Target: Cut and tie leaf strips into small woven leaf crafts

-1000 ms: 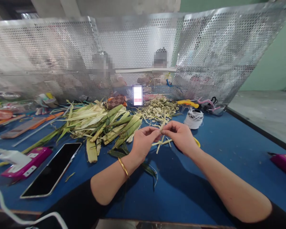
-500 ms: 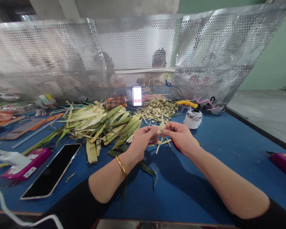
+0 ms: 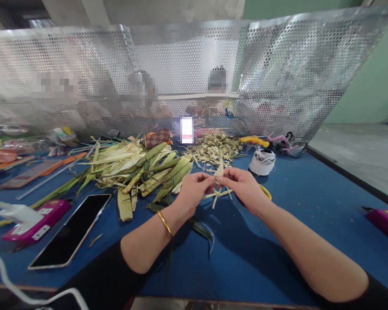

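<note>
My left hand (image 3: 195, 189) and my right hand (image 3: 244, 185) meet over the middle of the table, fingertips pinched on a pale piece of corn husk (image 3: 219, 170) whose pointed end sticks up. Just below the fingers lie knotted pale husk strips (image 3: 217, 197) on the blue surface. A yellow handle loop (image 3: 265, 192) shows partly behind my right wrist; the rest of that tool is hidden. Left of my left hand spreads a large heap of green and cream corn husks (image 3: 142, 165). Beyond the hands is a pile of small curled husk pieces (image 3: 216, 147).
A spool of white string (image 3: 261, 162) stands right of the hands, near a yellow-handled tool (image 3: 255, 141). At left lie a phone (image 3: 71, 230) and a purple power strip (image 3: 39, 221) with a charger. A perforated metal screen (image 3: 187, 56) borders the back, with people behind it.
The husk piece now shows more of its pointed tip above my fingers. My right hand has shifted slightly right, hiding the red part of the tool beneath it.
</note>
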`<state>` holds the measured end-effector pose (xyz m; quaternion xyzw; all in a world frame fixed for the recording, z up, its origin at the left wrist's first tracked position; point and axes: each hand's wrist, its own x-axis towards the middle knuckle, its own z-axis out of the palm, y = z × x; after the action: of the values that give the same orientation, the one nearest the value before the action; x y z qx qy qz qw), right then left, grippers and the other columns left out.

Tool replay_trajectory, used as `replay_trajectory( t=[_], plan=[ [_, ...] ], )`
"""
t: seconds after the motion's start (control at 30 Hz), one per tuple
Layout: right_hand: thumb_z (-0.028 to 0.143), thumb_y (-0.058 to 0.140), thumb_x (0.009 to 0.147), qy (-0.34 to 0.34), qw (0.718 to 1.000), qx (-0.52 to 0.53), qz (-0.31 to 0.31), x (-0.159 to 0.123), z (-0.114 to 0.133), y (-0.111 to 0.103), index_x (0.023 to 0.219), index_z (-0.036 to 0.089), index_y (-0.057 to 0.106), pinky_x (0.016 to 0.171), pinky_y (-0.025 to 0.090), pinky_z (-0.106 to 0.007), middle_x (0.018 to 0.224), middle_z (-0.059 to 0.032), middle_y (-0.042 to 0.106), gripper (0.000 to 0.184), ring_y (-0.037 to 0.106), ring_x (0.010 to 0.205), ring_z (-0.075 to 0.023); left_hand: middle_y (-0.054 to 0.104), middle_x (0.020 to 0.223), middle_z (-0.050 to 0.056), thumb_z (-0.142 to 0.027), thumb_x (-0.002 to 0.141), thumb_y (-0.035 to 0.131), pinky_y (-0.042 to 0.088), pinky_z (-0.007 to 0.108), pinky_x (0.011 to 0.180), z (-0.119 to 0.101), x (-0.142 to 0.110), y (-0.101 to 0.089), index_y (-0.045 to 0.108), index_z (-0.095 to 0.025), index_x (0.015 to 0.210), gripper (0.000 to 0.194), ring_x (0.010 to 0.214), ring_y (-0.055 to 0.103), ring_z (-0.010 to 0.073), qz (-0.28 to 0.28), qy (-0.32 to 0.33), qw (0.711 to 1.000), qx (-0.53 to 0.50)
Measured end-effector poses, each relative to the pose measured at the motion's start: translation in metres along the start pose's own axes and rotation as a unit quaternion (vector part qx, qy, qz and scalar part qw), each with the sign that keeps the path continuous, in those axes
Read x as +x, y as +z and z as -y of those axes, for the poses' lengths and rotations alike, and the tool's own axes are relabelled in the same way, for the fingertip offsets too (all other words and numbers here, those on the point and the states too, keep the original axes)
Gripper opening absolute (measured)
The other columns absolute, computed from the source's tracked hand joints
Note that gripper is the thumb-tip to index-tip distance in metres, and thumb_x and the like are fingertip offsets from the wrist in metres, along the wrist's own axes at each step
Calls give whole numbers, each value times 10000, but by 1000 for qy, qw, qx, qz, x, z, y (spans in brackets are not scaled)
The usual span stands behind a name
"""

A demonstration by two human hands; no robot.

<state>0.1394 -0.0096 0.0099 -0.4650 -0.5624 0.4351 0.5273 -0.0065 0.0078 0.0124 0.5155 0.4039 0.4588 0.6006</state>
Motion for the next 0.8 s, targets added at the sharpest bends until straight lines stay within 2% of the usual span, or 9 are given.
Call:
replay_trajectory(
  t=[0.1,0.23,0.43,0.67,0.8],
  plan=[
    [357,718,655,-17,999,-45,2,1,1,-1,666,178,616,609,401,-273,592,29,600,206,519,588,-123,546,509,-34,-279,650,711,395,209,548,-2,-1,0,625,-145,581,175,491,458,68,-11,14,1000,19],
    [354,698,655,-2,1000,-18,-22,1,-2,0,687,178,625,620,417,-281,612,15,622,194,543,604,-138,615,593,-7,-364,638,749,447,229,597,1,-4,3,645,-145,638,242,535,529,83,-16,-39,998,-51],
    [291,664,673,-9,999,-16,-36,0,-11,4,695,187,609,627,418,-283,618,18,627,119,552,613,-146,652,653,15,-306,549,827,460,216,609,6,-5,5,638,-141,671,279,628,601,107,-41,-77,992,-95],
    [272,645,675,-17,997,-41,-56,0,-13,2,657,193,567,636,416,-292,638,12,621,112,533,607,-143,661,680,27,-308,530,842,469,230,606,4,-5,3,669,-139,701,296,646,602,116,-40,-88,990,-106],
    [332,655,685,-17,997,-46,-56,0,-13,3,637,195,547,630,413,-292,621,13,597,181,524,614,-145,676,690,43,-314,564,821,460,226,614,3,-5,3,672,-138,703,269,666,622,128,-43,-93,990,-98]
  ],
)
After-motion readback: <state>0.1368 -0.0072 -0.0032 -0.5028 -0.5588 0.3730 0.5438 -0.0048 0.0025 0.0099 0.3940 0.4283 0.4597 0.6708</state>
